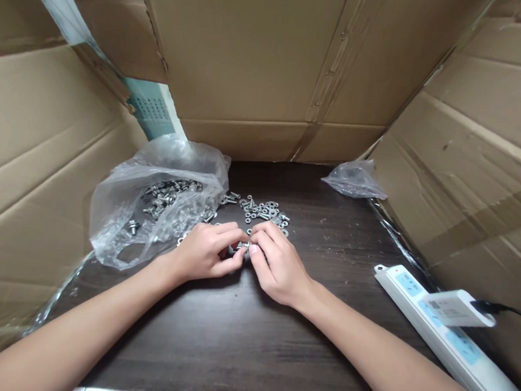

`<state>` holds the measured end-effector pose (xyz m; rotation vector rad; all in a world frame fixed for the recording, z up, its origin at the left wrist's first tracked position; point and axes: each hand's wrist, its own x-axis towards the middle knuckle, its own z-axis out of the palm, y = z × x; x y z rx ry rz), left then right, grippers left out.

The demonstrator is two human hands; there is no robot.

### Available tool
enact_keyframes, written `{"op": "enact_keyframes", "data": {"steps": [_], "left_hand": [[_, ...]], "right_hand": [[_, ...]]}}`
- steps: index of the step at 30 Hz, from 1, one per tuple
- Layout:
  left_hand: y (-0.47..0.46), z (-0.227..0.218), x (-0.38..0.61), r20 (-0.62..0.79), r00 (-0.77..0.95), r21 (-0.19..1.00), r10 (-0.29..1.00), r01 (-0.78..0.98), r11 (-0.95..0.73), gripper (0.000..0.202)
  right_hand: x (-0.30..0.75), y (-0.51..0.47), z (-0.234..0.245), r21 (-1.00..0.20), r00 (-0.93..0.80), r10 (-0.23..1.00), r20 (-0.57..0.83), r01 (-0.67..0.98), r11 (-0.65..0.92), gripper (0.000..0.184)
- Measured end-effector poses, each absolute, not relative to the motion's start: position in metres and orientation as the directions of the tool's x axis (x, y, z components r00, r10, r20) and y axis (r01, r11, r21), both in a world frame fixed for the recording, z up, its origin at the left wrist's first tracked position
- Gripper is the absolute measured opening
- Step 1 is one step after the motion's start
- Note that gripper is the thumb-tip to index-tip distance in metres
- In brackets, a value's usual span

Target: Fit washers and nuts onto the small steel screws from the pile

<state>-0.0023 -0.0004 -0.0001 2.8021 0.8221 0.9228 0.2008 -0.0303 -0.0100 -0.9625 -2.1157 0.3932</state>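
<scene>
My left hand (209, 252) and my right hand (275, 261) meet at the middle of a dark wooden table (246, 342). Both pinch a small metal screw (247, 244) between their fingertips. Just beyond them lies a loose pile of small screws, nuts and washers (263, 211). To the left sits an open clear plastic bag (157, 210) holding many more assembled screws.
Cardboard walls (263, 67) enclose the table at the back and both sides. A small crumpled plastic bag (354, 180) lies at the back right. A white power strip (449, 337) with a white adapter plugged in runs along the right edge.
</scene>
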Motion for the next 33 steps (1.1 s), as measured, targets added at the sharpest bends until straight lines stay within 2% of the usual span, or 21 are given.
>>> {"op": "enact_keyframes", "data": {"steps": [8, 14, 27, 33], "left_hand": [[0.0003, -0.0009, -0.0021, 0.539, 0.672, 0.221, 0.508, 0.470, -0.855, 0.017], [0.0007, 0.0002, -0.0030, 0.555, 0.654, 0.234, 0.515, 0.471, -0.850, 0.015], [-0.0002, -0.0006, -0.0025, 0.558, 0.665, 0.220, 0.496, 0.458, -0.861, 0.016], [0.0000, -0.0001, -0.0017, 0.552, 0.662, 0.233, 0.507, 0.461, -0.856, 0.015]], "right_hand": [[0.2009, -0.0301, -0.0091, -0.557, -0.416, 0.748, 0.516, 0.501, 0.663, 0.017], [0.2010, -0.0320, -0.0087, -0.560, -0.391, 0.753, 0.530, 0.505, 0.657, 0.007], [0.2019, -0.0313, -0.0089, -0.565, -0.425, 0.751, 0.505, 0.495, 0.660, 0.016], [0.2018, -0.0317, -0.0085, -0.532, -0.376, 0.744, 0.552, 0.528, 0.662, 0.008]]}}
